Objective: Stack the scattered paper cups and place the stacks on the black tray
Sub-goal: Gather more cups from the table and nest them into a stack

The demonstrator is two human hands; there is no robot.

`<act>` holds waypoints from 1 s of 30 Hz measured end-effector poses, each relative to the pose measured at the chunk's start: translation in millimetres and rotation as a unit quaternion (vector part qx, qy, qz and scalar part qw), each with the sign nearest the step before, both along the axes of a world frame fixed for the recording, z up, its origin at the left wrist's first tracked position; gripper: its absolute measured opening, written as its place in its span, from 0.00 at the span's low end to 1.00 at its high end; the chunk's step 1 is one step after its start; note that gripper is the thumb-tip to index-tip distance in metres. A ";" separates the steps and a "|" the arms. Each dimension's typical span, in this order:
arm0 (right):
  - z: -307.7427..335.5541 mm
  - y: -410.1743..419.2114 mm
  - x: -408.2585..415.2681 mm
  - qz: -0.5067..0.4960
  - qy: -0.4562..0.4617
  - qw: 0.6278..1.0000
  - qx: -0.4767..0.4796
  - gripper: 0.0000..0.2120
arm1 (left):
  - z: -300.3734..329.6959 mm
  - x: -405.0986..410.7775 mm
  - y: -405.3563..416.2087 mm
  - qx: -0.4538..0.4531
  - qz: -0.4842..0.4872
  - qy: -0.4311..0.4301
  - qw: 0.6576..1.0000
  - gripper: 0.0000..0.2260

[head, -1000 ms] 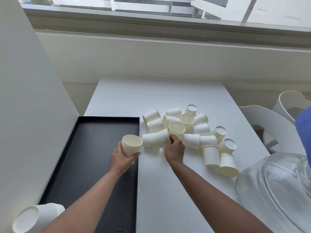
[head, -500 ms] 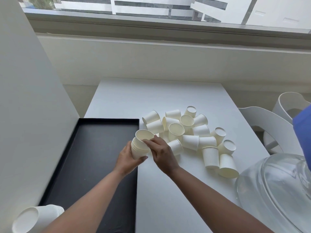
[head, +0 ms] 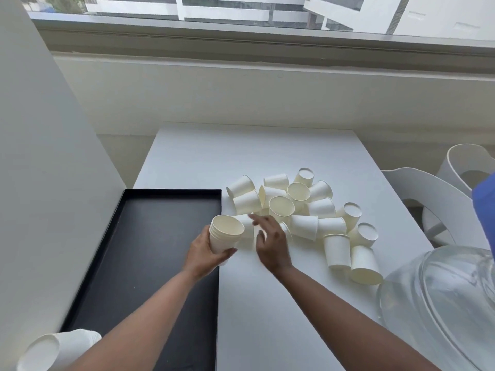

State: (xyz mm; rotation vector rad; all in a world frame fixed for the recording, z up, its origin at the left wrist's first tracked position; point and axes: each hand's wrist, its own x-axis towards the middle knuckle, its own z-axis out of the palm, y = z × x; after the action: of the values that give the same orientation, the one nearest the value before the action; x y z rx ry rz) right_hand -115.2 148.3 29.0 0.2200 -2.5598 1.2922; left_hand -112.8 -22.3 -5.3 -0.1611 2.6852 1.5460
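My left hand (head: 205,254) grips a short stack of nested white paper cups (head: 224,234), mouth up, over the right rim of the black tray (head: 139,253). Just right of the stack hovers my right hand (head: 270,241), fingers spread and empty, above the near-left cups of the pile. Several loose cups (head: 302,210) lie scattered on the white table (head: 267,303), some on their sides, some upside down. A finished stack (head: 56,349) lies on its side at the tray's near-left corner.
A tall white panel (head: 40,183) walls off the tray's left side. A clear glass dome (head: 444,303) sits at the table's near right. White chairs (head: 439,199) stand beyond the right edge. The window ledge runs behind the table.
My right hand took a cup from the pile, set it into the stack in my left hand, then let go and drew back to the right toward the pile. The stack tilted slightly.
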 end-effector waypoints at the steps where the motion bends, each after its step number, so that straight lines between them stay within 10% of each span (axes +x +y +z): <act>1: -3.1 5.1 -4.1 -0.078 -0.021 0.996 -0.024 0.24 | -1.2 -0.1 -1.4 0.006 0.008 -0.005 1.000 0.27; 5: -20.5 37.2 -22.7 -0.242 -0.217 0.945 -0.027 0.21 | -5.8 -1.3 -7.6 0.014 0.037 -0.018 0.999 0.27; 13: -38.6 46.7 -21.9 -0.201 -0.377 0.904 -0.004 0.21 | -8.1 -2.7 -6.7 0.029 0.045 -0.031 0.998 0.25; 21: -33.6 39.7 -22.3 -0.278 -0.292 0.915 -0.032 0.13 | -9.5 -3.4 -8.6 0.029 0.046 -0.042 0.998 0.27; 30: 10.5 6.3 -22.5 -0.188 0.102 0.975 -0.066 0.08 | -9.2 -2.1 -6.7 0.016 0.021 -0.048 0.998 0.26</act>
State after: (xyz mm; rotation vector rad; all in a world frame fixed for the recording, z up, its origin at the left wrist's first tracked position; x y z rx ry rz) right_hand -137.8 154.5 39.5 -0.1462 -2.1976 1.2147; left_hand -114.9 -29.0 -14.5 -0.2841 2.5974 1.5501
